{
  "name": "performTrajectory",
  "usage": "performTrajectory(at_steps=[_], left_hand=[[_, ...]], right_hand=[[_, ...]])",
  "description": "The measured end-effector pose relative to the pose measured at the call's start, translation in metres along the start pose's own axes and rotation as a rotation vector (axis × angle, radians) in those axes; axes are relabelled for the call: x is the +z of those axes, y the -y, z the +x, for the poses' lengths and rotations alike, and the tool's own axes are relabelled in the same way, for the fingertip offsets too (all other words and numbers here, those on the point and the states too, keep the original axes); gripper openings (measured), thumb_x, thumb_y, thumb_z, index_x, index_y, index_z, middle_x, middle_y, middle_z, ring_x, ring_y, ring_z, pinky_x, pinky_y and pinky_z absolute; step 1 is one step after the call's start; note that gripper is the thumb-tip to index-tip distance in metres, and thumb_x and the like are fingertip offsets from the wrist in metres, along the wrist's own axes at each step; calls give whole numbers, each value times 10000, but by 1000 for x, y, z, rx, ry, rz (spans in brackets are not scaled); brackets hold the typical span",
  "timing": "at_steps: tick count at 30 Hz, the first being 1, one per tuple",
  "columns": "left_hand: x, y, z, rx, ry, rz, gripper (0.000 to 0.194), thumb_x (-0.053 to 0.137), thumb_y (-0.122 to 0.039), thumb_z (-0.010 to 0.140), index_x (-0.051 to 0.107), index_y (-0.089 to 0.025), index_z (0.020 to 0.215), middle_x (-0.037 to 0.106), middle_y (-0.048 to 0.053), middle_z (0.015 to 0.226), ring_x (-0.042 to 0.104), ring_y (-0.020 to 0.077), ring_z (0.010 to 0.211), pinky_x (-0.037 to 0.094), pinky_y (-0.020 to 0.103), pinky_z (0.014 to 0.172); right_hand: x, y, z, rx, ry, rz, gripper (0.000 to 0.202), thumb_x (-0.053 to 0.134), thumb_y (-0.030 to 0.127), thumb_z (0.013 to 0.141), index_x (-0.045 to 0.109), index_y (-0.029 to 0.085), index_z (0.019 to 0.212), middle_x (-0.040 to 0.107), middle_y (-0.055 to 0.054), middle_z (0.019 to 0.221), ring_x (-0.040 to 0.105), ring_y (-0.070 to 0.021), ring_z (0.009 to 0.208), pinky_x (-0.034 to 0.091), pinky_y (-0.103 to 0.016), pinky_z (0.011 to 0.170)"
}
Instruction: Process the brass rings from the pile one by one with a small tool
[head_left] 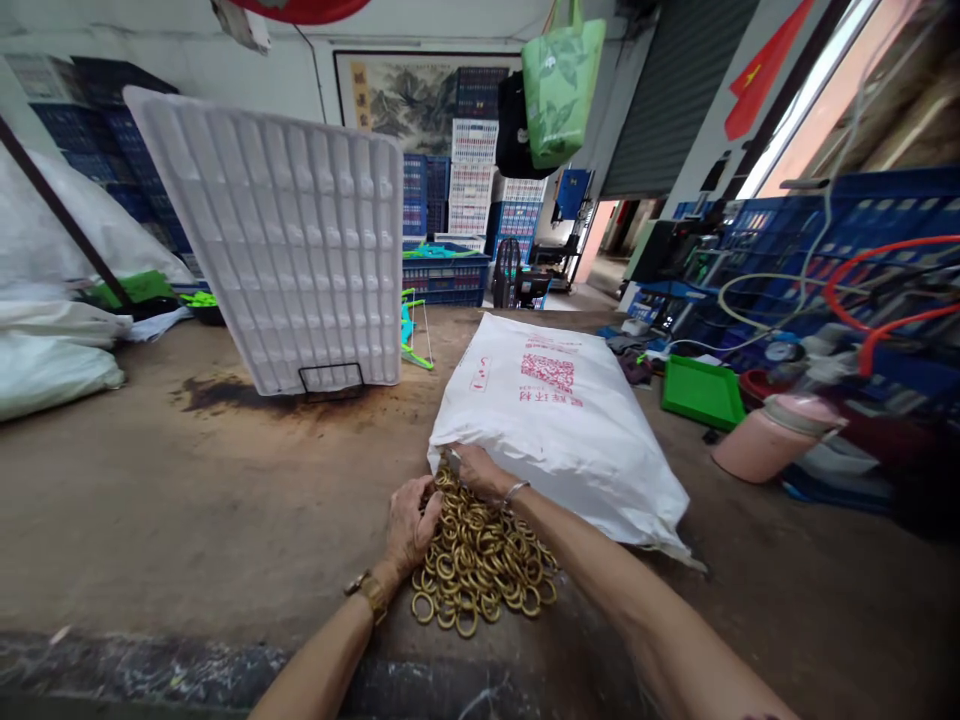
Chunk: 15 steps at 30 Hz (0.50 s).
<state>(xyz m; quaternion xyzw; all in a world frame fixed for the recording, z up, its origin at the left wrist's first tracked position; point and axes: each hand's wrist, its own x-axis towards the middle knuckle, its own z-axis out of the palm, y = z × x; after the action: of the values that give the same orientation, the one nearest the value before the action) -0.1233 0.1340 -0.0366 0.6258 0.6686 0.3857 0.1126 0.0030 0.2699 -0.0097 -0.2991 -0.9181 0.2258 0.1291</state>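
A pile of brass-coloured rings (480, 555) spills onto the worktable from the near left corner of a white woven sack (555, 420) printed in red. My left hand (411, 520) rests against the left side of the pile, thumb apart from the fingers, cupped around the rings without gripping any that I can see. At the sack's open corner, my right hand (484, 472) has its fingers bent on the sack's edge, above the topmost rings. Its fingertips are partly hidden by the sack and rings.
A white ribbed plastic tray (292, 240) stands upright in a black wire stand (331, 378) at the left. To the right are a green tray (701, 390), a pink bottle (780, 435) and an orange hose (862, 300). White bags (56, 360) lie far left.
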Motion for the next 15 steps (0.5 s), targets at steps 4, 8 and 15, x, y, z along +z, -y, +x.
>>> performTrajectory(at_steps=[4, 8, 15], left_hand=[[3, 1, -2, -48, -60, -50, 401, 373, -347, 872, 516, -139, 1184, 605, 130, 1134, 532, 231, 1074, 390, 410, 930], [4, 2, -2, -69, -34, -50, 443, 369, -356, 876, 461, -140, 1252, 557, 143, 1222, 480, 239, 1157, 347, 424, 975], [1, 0, 0, 16, 81, 67, 406, 357, -352, 888, 516, -181, 1220, 577, 109, 1241, 472, 229, 1171, 311, 419, 982]], right_hand=[[8, -1, 17, -15, 66, 23, 338, 495, 94, 699, 589, 163, 1016, 667, -67, 944, 585, -194, 837, 419, -246, 740], [5, -3, 10, -91, 141, 40, 324, 476, 71, 696, 607, 147, 981, 659, -80, 990, 580, -193, 891, 426, -260, 795], [-3, 5, -19, -268, 191, 46, 405, 480, 61, 704, 624, 178, 1065, 634, -74, 1114, 547, -185, 1039, 385, -292, 934]])
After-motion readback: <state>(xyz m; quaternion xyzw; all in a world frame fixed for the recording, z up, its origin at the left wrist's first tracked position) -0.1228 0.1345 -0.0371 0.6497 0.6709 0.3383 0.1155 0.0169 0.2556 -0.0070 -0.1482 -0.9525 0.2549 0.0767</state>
